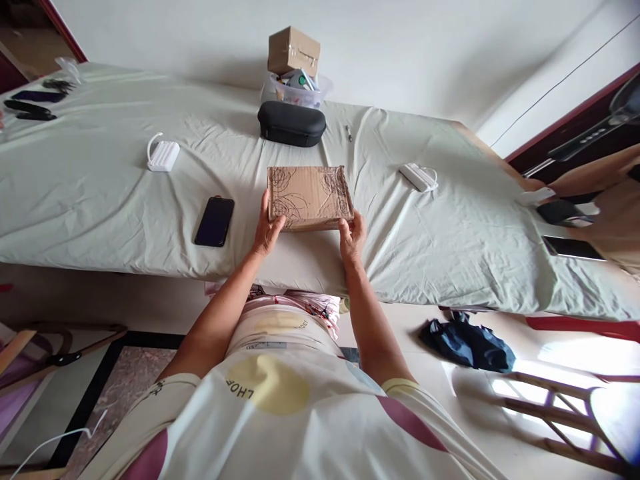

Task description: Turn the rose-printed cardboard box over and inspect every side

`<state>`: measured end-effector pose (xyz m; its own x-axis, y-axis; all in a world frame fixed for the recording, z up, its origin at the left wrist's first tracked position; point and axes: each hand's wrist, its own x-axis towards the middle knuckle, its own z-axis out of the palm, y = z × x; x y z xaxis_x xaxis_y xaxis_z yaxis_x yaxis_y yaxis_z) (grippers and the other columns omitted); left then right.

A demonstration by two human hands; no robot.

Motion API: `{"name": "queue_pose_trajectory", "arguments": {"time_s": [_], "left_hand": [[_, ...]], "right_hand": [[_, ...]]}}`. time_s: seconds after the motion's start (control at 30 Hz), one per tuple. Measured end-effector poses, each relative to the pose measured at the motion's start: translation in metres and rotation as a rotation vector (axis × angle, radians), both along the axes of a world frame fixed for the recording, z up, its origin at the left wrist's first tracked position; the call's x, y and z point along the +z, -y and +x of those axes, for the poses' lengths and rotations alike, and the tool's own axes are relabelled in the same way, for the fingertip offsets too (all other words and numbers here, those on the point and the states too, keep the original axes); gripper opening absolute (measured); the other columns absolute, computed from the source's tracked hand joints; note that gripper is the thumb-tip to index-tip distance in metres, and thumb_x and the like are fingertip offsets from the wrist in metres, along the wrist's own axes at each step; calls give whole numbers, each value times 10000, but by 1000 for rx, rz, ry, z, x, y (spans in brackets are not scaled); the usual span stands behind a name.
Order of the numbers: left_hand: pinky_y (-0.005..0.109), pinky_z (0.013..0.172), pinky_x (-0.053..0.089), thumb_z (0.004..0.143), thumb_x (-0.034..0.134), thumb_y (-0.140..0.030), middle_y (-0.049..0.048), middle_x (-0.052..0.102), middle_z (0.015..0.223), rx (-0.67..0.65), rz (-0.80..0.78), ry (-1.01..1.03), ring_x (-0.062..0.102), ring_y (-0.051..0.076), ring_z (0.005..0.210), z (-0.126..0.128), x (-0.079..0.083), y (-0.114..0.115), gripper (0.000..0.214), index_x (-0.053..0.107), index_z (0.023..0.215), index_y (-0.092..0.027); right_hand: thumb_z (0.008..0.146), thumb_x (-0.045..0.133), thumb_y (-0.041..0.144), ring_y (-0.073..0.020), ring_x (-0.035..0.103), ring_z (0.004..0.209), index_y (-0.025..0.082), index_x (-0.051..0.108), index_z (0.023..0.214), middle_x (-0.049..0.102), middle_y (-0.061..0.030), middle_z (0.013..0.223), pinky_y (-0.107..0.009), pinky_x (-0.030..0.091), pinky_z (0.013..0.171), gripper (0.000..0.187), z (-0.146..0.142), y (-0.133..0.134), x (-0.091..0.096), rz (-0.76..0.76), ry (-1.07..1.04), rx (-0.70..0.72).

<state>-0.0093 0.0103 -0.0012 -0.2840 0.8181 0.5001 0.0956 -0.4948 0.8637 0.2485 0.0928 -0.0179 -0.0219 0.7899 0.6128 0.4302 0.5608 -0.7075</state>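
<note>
A flat brown cardboard box (310,197) with dark scribbled loops on its top is in front of me, over the near part of the table. My left hand (269,228) grips its near left corner, thumb on the top edge and fingers along the side. At the near right corner my right hand (353,233) holds it the same way. The box's underside is hidden, so I cannot tell whether it rests on the cloth. Left of the box lies a dark smartphone (215,221). Beyond the box sits a black zippered case (292,124).
White power banks with cable loops lie at left (165,156) and right (418,177) on the cloth-covered table (100,220). A plastic basket (320,97) and a small carton (294,51) stand by the wall. Another person's arm (590,170) reaches in at right.
</note>
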Motion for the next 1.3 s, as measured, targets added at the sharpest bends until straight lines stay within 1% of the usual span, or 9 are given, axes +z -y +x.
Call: {"name": "queue_pose_trajectory", "arguments": {"time_s": [0.17,0.3,0.47,0.6,0.7,0.87,0.97,1.1,1.3], "left_hand": [[426,1397,222,884,564,-883,82,302,1791,44,-20,22,233,295,1685,-4,3,-1,1047,302,1696,-276],[406,1390,232,899,530,-890,130,328,1776,73,-35,-7,245,293,1682,-6,1,-3,1055,307,1690,-228],[420,1389,237,900,520,-899,123,336,1772,92,-45,-51,245,295,1682,-9,-4,-5,1038,319,1684,-249],[415,1386,246,918,508,-886,125,354,1762,99,-37,-70,270,293,1674,-10,-5,-5,1021,315,1687,-244],[414,1379,262,932,505,-871,118,344,1766,97,-34,-75,304,290,1662,-9,-6,-6,1009,299,1694,-244],[437,1356,318,844,674,-843,129,372,1747,134,-57,-112,386,314,1621,-7,-13,-11,1108,286,1697,-252],[470,1337,352,826,753,-762,149,436,1706,167,-90,-135,442,337,1583,-8,-17,-13,1071,346,1669,-240],[484,1296,409,835,786,-679,141,536,1634,176,-106,-148,519,344,1520,-10,-16,-12,950,445,1612,-253],[490,1298,414,825,818,-622,143,533,1640,181,-89,-183,514,341,1528,-8,-14,-10,935,459,1607,-255]], "right_hand": [[915,677,655,-166,571,762,263,698,1300,602,-38,1016,-395,585,816,550,-7,2,2,-64,14,-33],[909,678,630,-177,585,799,247,716,1224,612,-43,1007,-403,584,839,497,-8,3,3,-79,23,-39],[891,694,621,-209,605,919,261,679,1206,635,-39,1008,-424,567,881,478,-8,-1,-3,-108,28,6],[834,749,627,-219,590,923,270,655,1111,620,-27,976,-413,551,834,462,-10,-5,-12,-135,53,8],[810,765,589,-219,578,919,271,633,1106,624,-23,984,-410,542,833,454,-11,-7,-15,-120,69,8],[802,736,457,-205,556,859,264,615,1059,627,-21,971,-429,540,855,343,-10,-8,-15,-135,83,6],[798,722,399,-208,574,875,260,603,1051,623,-22,972,-440,546,869,312,-9,-8,-14,-155,77,18],[799,729,400,-195,579,844,264,608,1079,634,-18,984,-432,564,846,334,-9,-8,-15,-175,59,13],[783,714,415,-206,609,848,263,634,1176,661,-35,1024,-452,575,847,429,-10,-3,-11,-183,29,-19]]}}
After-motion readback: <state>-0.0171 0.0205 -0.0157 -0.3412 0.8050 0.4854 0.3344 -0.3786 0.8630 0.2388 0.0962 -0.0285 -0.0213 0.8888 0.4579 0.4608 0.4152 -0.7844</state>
